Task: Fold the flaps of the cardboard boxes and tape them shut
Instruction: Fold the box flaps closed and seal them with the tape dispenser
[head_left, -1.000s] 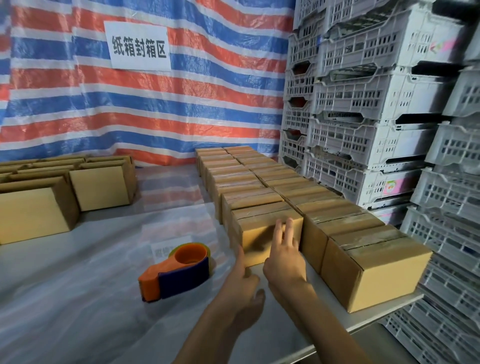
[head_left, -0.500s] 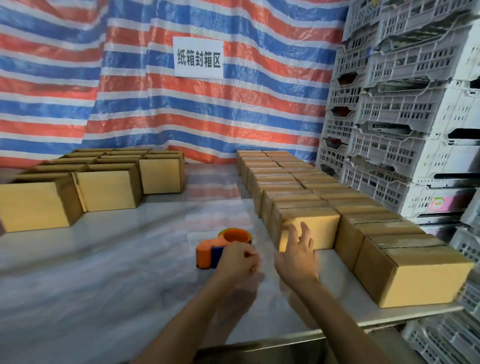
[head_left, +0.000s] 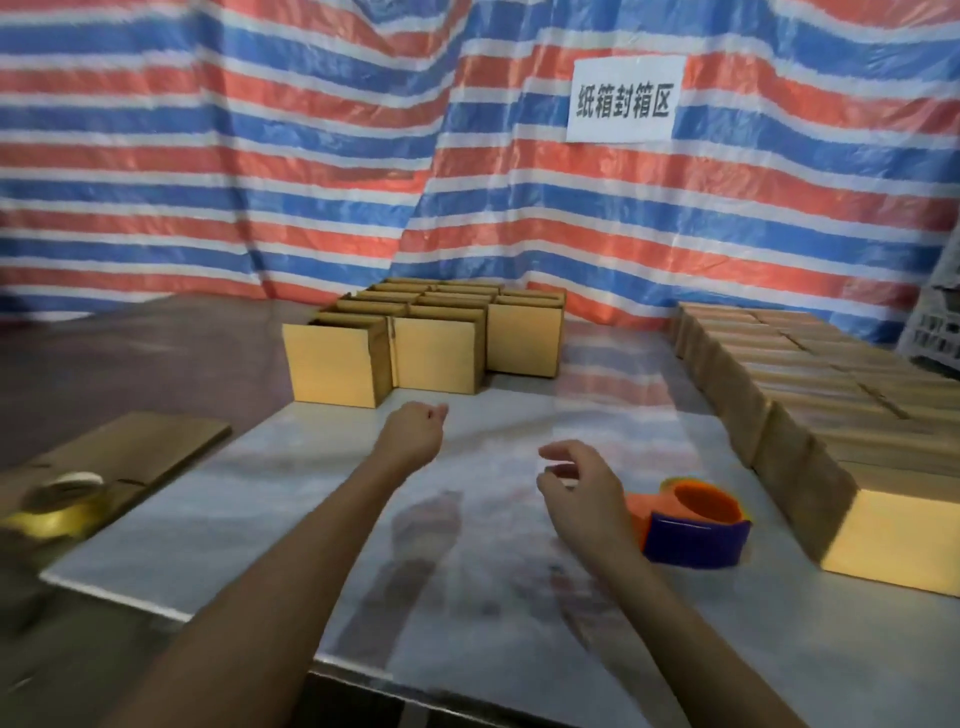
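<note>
The view has swung left since half a second ago, and the stacked white crates have nearly gone from sight. The left hand (head_left: 415, 434), which was down by the orange-and-blue plastic tape dispenser (head_left: 693, 527), is now stretched out over the pale glossy table (head_left: 311, 499) toward the cluster of open-topped brown cardboard boxes (head_left: 431, 353) at the far side. Its fingers are curled in and hold nothing, and it stops short of the nearest box.

The right hand (head_left: 584, 488) has come off the side of the front box in the rows of closed, taped brown cardboard boxes (head_left: 810, 415) along the right edge. It hovers above the table just left of the dispenser, fingers loosely bent and apart, gripping nothing. The dispenser lies on the table where it lay, between that hand and the closed rows.

Newly in view at the left are a flat sheet of brown cardboard (head_left: 135, 449) and, nearer, a blurred pale roll of tape (head_left: 62, 486). Behind hangs the red, white and blue striped tarpaulin (head_left: 260, 156) with its white paper sign (head_left: 623, 98).
</note>
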